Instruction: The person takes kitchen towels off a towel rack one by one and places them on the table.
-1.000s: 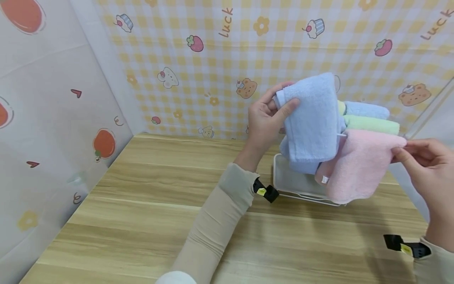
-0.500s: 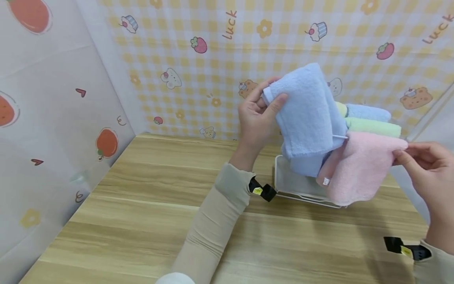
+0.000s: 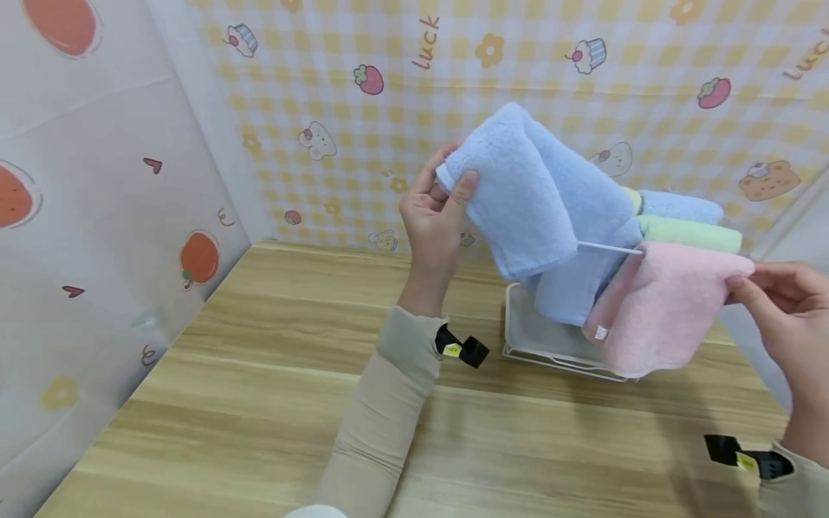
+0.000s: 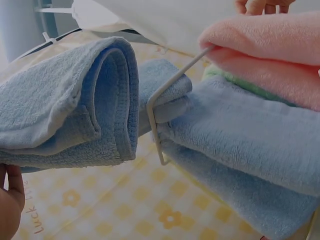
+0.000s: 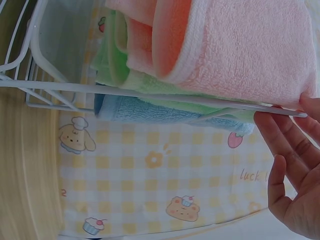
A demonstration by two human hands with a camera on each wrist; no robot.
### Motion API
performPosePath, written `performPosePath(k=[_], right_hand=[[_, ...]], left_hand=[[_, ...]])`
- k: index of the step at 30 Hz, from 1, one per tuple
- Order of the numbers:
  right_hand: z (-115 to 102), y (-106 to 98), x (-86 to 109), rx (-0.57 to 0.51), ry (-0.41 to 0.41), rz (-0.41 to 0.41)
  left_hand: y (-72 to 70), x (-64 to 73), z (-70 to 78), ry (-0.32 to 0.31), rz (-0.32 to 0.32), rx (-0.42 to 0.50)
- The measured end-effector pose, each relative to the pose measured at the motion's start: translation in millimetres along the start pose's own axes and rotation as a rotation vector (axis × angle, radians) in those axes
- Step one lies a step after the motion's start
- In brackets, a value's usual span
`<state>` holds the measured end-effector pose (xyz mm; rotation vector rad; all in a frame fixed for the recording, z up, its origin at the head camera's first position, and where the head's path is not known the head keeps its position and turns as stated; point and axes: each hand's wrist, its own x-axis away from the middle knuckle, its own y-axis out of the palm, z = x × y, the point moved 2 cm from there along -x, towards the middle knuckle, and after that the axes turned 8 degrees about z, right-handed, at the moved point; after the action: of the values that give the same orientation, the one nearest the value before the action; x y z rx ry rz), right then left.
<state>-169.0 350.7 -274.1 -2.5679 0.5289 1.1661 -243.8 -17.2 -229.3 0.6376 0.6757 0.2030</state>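
My left hand [image 3: 430,223] pinches one edge of a folded light blue towel [image 3: 518,194], thumb in front and fingers behind. That towel is held up at the left end of a white wire rack [image 4: 156,95]. More blue cloth [image 3: 570,169] stretches from behind it to the rack; whether it is the same towel I cannot tell. A pink towel [image 3: 680,302] hangs folded over the rack's front bar. At the bar's right end, my right hand [image 3: 793,302] pinches the rack, its fingers under the bar [image 5: 200,100] and against the pink towel's edge.
Green [image 3: 689,234] and blue [image 3: 680,206] towels hang behind the pink one. The rack's pale base tray [image 3: 518,324] stands on a wood-grain table [image 3: 259,403]. A patterned yellow-check cloth [image 3: 324,93] covers the wall behind, and a pale patterned sheet [image 3: 97,216] rises at left.
My left hand has moved left with the light blue towel, uncovering more of the rack's white bar and stretching the blue cloth behind. My right hand stays at the rack's right end.
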Motion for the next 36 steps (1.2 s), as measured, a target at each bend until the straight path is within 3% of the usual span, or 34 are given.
performPosePath(k=[11,18,24,30,36], right_hand=[[1,1,1.4,0.008,-0.013,0.011],[-5,3,0.3,0.113,-0.043,0.026],[-7,3,1.0,0.122,-0.049,0.030],[-5,3,1.2,0.121,-0.048,0.028],[-3,2,0.9,0.122,-0.051,0.029]], left_hand=[[-13.0,0.0,3.8,0.035,0.020,0.058],[-24.4,-1.6,10.6,0.066,0.008,0.063],[-33.3,-5.5,15.5,0.095,0.000,0.085],[-49.8,-7.3,19.8,0.112,-0.015,-0.106],[-78.7,-14.0,23.1,0.109,-0.063,-0.262]])
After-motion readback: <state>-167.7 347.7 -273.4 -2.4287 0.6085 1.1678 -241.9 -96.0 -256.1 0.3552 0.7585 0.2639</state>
